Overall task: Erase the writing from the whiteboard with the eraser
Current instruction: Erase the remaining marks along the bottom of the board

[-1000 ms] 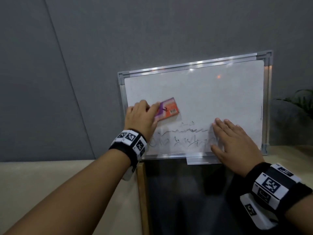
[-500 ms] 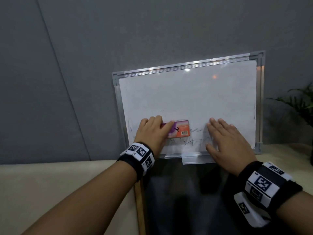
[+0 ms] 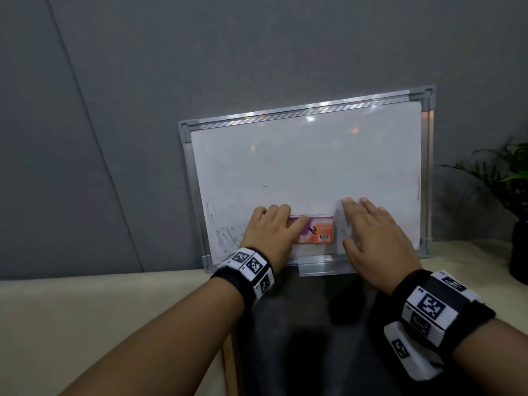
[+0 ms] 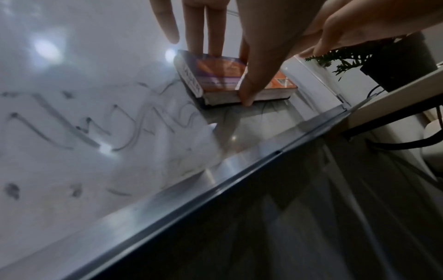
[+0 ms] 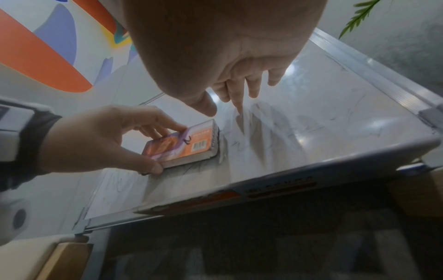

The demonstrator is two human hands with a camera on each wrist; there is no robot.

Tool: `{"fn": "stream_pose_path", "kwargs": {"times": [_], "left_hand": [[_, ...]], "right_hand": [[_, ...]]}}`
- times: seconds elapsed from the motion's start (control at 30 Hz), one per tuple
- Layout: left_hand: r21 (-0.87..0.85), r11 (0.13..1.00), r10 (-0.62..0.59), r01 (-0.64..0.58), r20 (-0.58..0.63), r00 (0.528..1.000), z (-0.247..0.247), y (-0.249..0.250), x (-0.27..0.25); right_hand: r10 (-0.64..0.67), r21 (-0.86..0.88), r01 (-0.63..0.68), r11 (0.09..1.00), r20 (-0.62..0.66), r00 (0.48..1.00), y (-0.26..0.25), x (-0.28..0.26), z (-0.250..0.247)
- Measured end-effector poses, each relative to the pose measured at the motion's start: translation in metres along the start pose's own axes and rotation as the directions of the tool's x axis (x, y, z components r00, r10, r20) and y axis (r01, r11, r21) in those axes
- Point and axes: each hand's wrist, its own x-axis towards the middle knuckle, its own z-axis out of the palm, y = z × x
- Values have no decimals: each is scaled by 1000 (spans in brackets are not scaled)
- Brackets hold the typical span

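Observation:
A metal-framed whiteboard (image 3: 314,161) leans upright against the grey wall. Smeared black writing (image 3: 225,235) (image 4: 72,128) remains along its lower left, with faint marks under my right hand. My left hand (image 3: 273,225) grips the orange and purple eraser (image 3: 320,231) (image 4: 223,75) (image 5: 184,144) by its long edges, thumb below and fingers above, and holds it flat on the board's lower middle. My right hand (image 3: 377,232) (image 5: 235,89) lies flat on the board with straight fingers, just right of the eraser.
The board stands on a beige table (image 3: 85,310) and has a small metal pen tray (image 3: 320,267) at its bottom edge. A dark glossy panel (image 3: 314,338) lies in front of it. A potted plant (image 3: 511,195) stands at the right.
My left hand slid the eraser down and to the right, from the board's middle left to its lower middle, wiping away writing there. My right hand stayed flat on the board.

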Motion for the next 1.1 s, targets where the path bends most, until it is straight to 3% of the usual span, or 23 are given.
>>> {"fn": "stream_pose_path", "kwargs": {"times": [0.3,0.53,0.73,0.87,1.1], "left_hand": [[-16,987,-159,158,-76,984,-20,-18,28],[17,1000,15,-16,65,998,3,20,3],[-18,1000,-11,11,-35,999,-8,18,28],[-57,997,47,-50,-62,997,-15,28,42],[-82,994,68,-69,-9,998,-18,32,47]], "right_hand": [[-8,37,11,999,-86,996,-2,1,-2],[-18,31,22,999,-121,993,-1,2,-1],[-139,-28,136,990,-171,975,3,5,4],[-174,-41,169,985,-215,961,8,6,5],[-243,-91,226,970,-299,923,20,5,9]]}}
